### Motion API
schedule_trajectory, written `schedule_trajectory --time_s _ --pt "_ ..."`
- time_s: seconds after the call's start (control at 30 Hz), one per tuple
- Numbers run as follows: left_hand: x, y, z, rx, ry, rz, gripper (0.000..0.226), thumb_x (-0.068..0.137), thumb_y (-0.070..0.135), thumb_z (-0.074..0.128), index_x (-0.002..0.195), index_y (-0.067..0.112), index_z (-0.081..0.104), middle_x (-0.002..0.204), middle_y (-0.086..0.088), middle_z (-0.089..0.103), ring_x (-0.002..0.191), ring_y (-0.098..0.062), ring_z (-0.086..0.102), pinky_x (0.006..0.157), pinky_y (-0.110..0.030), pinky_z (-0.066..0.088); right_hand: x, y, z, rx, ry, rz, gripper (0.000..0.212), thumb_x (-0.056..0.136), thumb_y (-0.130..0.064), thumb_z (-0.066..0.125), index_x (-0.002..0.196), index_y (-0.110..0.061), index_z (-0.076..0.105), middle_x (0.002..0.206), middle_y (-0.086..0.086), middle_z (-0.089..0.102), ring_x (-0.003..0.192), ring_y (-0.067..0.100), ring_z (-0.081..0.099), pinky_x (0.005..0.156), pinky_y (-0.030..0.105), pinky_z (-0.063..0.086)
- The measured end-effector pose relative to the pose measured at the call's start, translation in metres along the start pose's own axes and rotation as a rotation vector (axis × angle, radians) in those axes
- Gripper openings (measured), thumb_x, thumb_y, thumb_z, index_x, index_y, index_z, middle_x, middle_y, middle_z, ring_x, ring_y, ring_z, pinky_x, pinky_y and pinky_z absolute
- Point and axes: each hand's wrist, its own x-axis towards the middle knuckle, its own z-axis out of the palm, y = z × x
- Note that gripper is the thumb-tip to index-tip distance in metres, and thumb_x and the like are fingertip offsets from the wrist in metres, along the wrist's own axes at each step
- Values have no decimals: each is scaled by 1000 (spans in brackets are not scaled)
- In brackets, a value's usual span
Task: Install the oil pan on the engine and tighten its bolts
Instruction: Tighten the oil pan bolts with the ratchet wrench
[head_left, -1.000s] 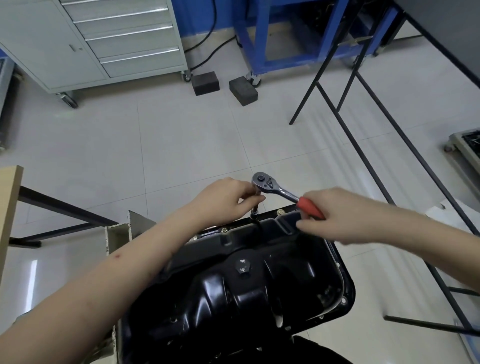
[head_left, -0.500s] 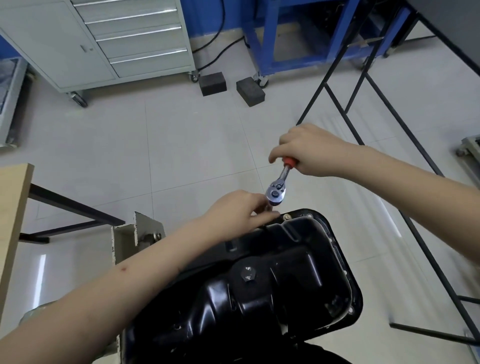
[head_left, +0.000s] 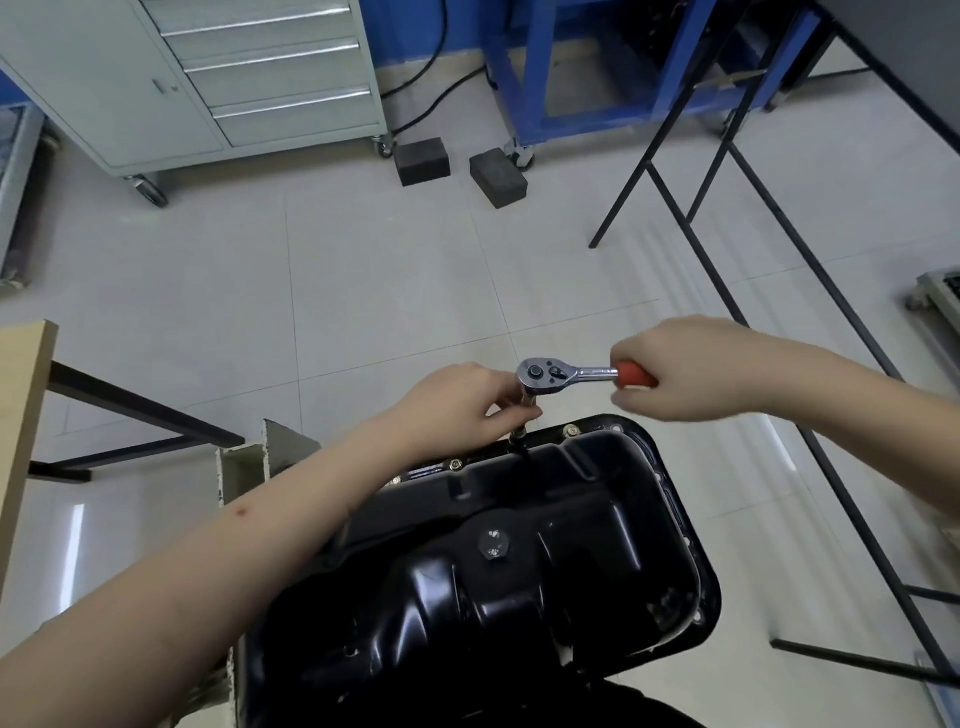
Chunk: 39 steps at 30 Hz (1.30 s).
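Hands work a glossy black oil pan (head_left: 519, 561): right hand (head_left: 691, 369) grips the ratchet (head_left: 571, 375)'s red handle, left hand (head_left: 462, 405) fingers pinch its extension.

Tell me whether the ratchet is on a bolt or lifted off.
On: the ratchet extension runs down to the oil pan flange; the bolt itself is hidden.

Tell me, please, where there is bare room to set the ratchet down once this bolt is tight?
Bare floor tiles lie between the grey drawer cabinet, the two dark blocks and the oil pan. It is crowded at the pan's far rim, where the left hand and right hand work the ratchet; the black frame legs crowd the right.
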Motion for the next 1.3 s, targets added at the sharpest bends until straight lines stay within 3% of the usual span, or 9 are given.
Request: schedule_trajectory --time_s 0.1,0.27,0.5,0.63,0.7,0.9,1.07,1.2,1.3 --pt "3 -2 0 19 -5 18 26 91 31 52 96 12 67 91 2 71 49 25 37 54 -5 31 -30 -11 11 488 -222 2 13 87 -24 52 81 -14 46 55 -5 53 45 15 52 45 25 42" --pt "-4 -3 4 78 14 -4 27 92 33 49 94 13 68 91 -1 71 59 -1 37 53 -22 23 -51 -37 29 1106 -431 1 11 92 -7 44 82 -9 39 47 -3 52 31 11 43 37 19 38" --pt "-8 11 8 -107 49 -116 23 93 24 46 86 7 60 79 -3 66 73 -20 58 68 -30 42 -11 5 5 461 -243 -109 12 85 -12 53 86 -24 57 52 -7 50 39 3 44 42 14 37" --pt "-5 26 14 48 -19 -19 21 95 24 42 83 12 55 77 -8 60 68 -24 45 60 -30 32 33 27 -4 -229 67 -215 32 90 -20 45 119 -31 53 98 -5 58 95 14 53 76 27 38" --pt "-1 29 15 88 -42 -8 23 95 25 41 83 10 53 84 -13 63 67 -22 40 61 -32 32 51 24 -3 -355 277 -297 34 93 -22 42 126 -29 50 107 -1 56 104 21 48 82 31 31" --pt "-5 13 6 -59 -44 -23 24 94 23 44 94 4 60 87 -8 67 78 -24 57 75 -33 44 53 14 1 -300 410 -190 29 92 -24 41 118 -20 51 99 4 64 93 29 55 70 34 37" --pt "-4 6 7 -58 -48 19 25 94 23 46 96 4 62 92 -6 70 78 -21 59 76 -33 45 39 7 1 -346 278 -71 13 86 -27 44 88 -23 56 66 -5 48 68 25 46 48 23 20" --pt "3 2 5 -37 -58 21 26 93 24 46 102 5 63 97 -5 70 92 -23 62 78 -35 46 8 7 4 -26 17 36 37 88 -36 50 56 -18 39 53 -3 42 58 21 48 44 24 28" --pt "7 2 6 27 -72 54 26 94 26 46 102 7 63 97 -6 70 90 -25 62 75 -35 45 -27 -8 17 615 -264 89 30 88 -21 55 62 -11 44 40 -5 44 34 13 44 38 20 36"
